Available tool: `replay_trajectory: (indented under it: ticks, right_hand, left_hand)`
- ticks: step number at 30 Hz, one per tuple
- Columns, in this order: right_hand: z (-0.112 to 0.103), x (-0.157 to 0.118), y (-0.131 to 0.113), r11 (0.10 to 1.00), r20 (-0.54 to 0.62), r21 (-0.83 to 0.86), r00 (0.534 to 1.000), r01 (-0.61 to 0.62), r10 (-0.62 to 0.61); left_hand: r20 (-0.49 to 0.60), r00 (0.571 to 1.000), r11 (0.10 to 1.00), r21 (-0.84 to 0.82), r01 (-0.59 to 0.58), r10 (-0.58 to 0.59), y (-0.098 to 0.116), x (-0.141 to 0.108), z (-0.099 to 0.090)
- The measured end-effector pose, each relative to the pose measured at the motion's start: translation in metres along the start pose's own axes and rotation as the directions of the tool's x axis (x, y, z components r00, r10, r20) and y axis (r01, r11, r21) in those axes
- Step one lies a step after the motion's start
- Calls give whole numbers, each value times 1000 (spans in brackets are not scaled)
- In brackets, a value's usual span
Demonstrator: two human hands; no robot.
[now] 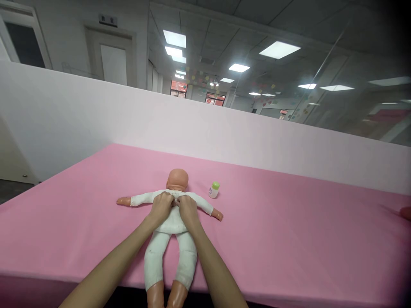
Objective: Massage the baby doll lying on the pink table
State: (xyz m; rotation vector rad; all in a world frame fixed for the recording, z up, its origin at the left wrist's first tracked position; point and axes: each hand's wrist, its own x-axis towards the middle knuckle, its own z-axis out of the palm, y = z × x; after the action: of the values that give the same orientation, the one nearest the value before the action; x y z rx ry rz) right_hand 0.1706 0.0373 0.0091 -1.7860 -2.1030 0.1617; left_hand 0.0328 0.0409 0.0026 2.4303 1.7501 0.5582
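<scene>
A baby doll (173, 222) with a white cloth body lies face down, its bare head (177, 179) toward the far side and its arms spread. My left hand (162, 205) and my right hand (187, 207) rest side by side on its upper back, just below the neck. Both have curled fingers, and the knuckles nearly meet over the spine. The cloth between them looks pinched at the fingertips, though the fingers partly hide it. Right of the doll's head stands a small white bottle (213, 192) with a green cap.
A pink-covered table (282, 231) carries the doll, whose feet reach past the near edge. Behind it runs a low white partition (192, 128) with glass above. At the far right edge is part of a red object (406, 213).
</scene>
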Motion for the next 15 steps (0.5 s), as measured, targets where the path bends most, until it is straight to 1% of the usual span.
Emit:
replay_trajectory:
  ticks: [3, 6, 11, 13, 15]
  right_hand:
    - [3, 7, -2, 998, 6, -51, 1000, -21, 22]
    - [-4, 6, -2, 999, -2, -33, 1000, -9, 9]
    - [-26, -13, 4, 996, -38, 75, 998, 56, -54]
    - [-27, -20, 5, 992, -31, 97, 997, 78, -75]
    - [-20, -24, 3, 995, -10, 69, 997, 71, -71]
  left_hand:
    - [23, 1000, 1000, 2, 10, -10, 5, 11, -1]
    - [24, 1000, 1000, 0, 9, -9, 10, 11, -9]
    - [10, 1000, 1000, -13, -7, 7, 8, -12, -25]
    - [37, 999, 1000, -22, 8, -7, 6, -20, -26]
    - [61, 998, 999, -40, 23, -20, 5, -25, -25]
